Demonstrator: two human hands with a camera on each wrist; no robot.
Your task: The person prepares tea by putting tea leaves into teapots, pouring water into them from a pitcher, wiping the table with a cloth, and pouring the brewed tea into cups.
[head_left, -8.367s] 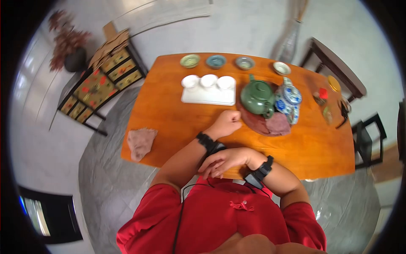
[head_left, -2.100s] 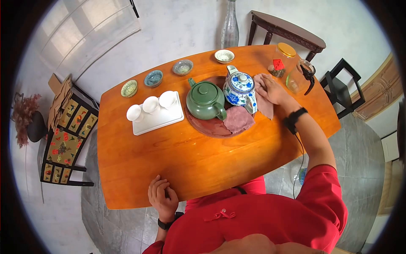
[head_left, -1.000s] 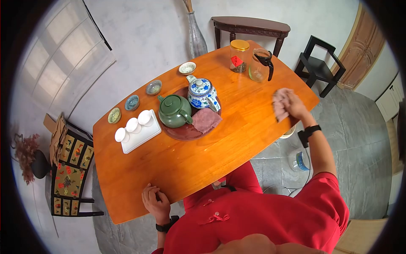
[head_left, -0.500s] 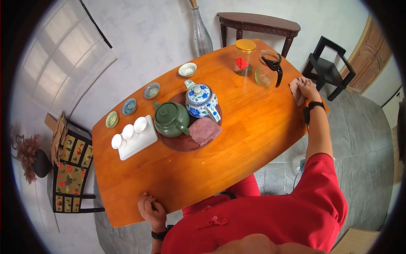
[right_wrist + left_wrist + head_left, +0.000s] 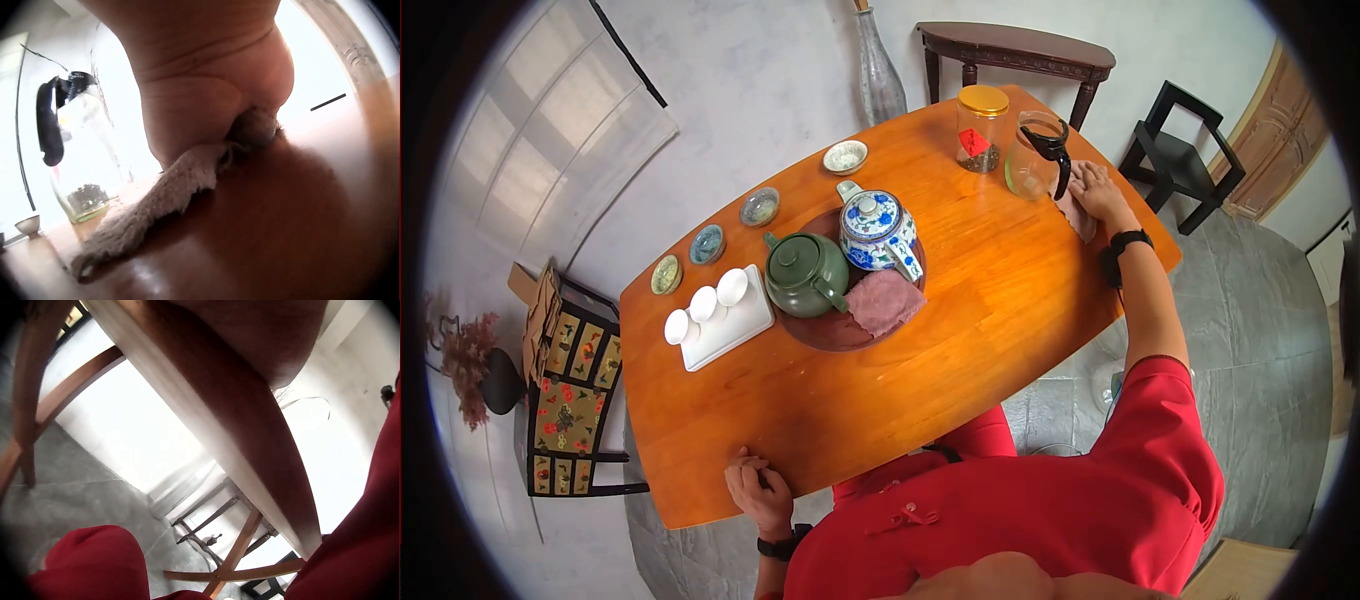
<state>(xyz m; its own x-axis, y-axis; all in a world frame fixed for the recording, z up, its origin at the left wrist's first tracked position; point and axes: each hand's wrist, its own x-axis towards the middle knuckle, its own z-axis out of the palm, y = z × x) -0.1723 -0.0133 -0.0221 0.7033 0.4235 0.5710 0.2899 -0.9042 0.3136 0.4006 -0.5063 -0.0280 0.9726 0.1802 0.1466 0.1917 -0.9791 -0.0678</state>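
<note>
Along the right end of the wooden table (image 5: 990,290), my right hand (image 5: 1100,192) presses a pinkish-brown cloth (image 5: 1077,215) onto the top, fingers laid over it. In the right wrist view, part of the cloth (image 5: 169,194) trails out from under the palm. Just left of that hand stands a glass jug (image 5: 1028,165) with a black handle. My left hand (image 5: 758,490) rests at the near left edge, fingers loosely bent, holding nothing. The left wrist view shows mostly the table's underside and edge.
A round brown tray (image 5: 820,335) bears a green teapot (image 5: 805,275), a blue-and-white teapot (image 5: 875,230) and a folded cloth (image 5: 885,303). White cups stand on a white tray (image 5: 735,330). Several bowls line the far edge. A gold-lidded jar (image 5: 982,130) stands beside the jug.
Over these seconds my right hand wipes the cloth from beside the blue-and-white teapot to the table's right end, then back up beside the jug. Lately my left hand stays at the near edge.
</note>
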